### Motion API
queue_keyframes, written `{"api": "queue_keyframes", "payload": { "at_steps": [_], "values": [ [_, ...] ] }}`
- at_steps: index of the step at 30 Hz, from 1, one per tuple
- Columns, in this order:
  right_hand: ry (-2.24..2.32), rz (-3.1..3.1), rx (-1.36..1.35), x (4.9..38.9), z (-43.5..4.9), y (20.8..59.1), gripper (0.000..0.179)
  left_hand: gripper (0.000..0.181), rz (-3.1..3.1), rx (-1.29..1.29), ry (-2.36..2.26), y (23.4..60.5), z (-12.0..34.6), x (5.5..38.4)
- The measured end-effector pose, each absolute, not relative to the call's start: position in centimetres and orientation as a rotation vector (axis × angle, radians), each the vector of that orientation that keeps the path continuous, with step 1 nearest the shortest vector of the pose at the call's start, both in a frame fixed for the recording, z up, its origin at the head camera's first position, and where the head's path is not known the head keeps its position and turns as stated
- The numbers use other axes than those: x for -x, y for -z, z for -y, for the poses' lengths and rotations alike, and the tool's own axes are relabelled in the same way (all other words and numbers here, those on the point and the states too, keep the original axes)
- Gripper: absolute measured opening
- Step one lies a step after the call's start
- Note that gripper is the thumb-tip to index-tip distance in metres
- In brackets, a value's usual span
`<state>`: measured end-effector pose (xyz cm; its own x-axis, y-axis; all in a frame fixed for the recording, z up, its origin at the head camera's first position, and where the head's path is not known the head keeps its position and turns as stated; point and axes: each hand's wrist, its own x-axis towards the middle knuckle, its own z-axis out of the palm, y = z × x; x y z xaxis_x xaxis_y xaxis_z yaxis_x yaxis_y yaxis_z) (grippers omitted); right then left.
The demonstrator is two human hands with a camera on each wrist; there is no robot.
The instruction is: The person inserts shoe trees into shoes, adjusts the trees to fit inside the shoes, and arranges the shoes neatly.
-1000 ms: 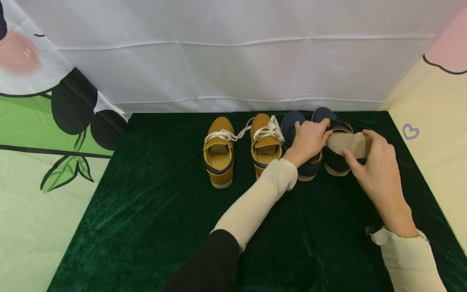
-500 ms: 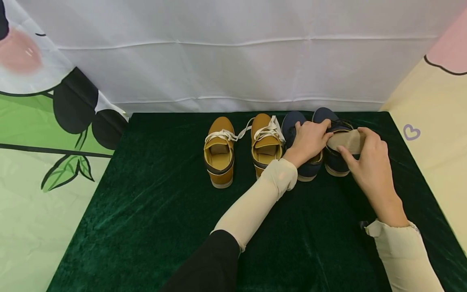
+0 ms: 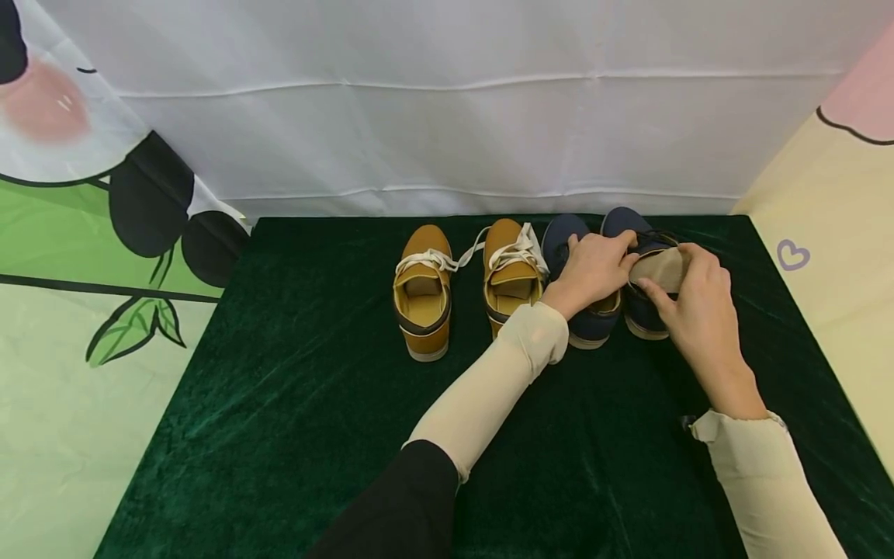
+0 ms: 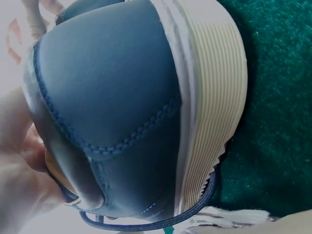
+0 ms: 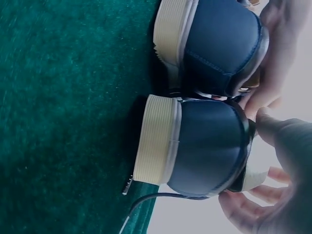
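Two navy shoes stand side by side at the back right of the green cloth: the left one (image 3: 561,234) and the right one (image 3: 644,317). My left hand (image 3: 592,270) reaches across the left navy shoe and pinches the right one near its tongue. My right hand (image 3: 701,318) holds a beige insole (image 3: 660,270) between thumb and fingers; its front part lies inside the right navy shoe's opening. The right wrist view shows that shoe's heel (image 5: 212,146) with the pale insole end (image 5: 257,169) sticking up. In the left wrist view a navy heel (image 4: 107,78) fills the middle.
Two mustard shoes, one at the left (image 3: 422,299) and one beside the navy pair (image 3: 513,291), are joined by white laces (image 3: 469,250). Dark green cloth (image 3: 293,435) covers the table. A white fabric wall (image 3: 419,116) rises behind.
My right hand has moved left and slightly forward, and the insole has slid further into the right navy shoe. The left hand keeps its place.
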<state>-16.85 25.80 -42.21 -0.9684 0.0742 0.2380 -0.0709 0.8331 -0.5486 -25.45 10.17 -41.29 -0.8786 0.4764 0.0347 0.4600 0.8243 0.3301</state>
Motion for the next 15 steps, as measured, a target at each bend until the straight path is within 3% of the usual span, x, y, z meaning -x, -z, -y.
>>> {"api": "queue_keyframes", "payload": {
  "at_steps": [8,15],
  "values": [
    [-0.872,2.775,-0.078,16.8,-26.4,42.6,0.077,0.040,-2.901,-0.727,-0.520,41.1,-10.1,25.5],
    [-0.901,2.780,-0.108,15.2,-26.5,42.8,0.078,0.066,-2.842,-0.708,-0.506,40.8,-10.1,25.6]
  ]
}}
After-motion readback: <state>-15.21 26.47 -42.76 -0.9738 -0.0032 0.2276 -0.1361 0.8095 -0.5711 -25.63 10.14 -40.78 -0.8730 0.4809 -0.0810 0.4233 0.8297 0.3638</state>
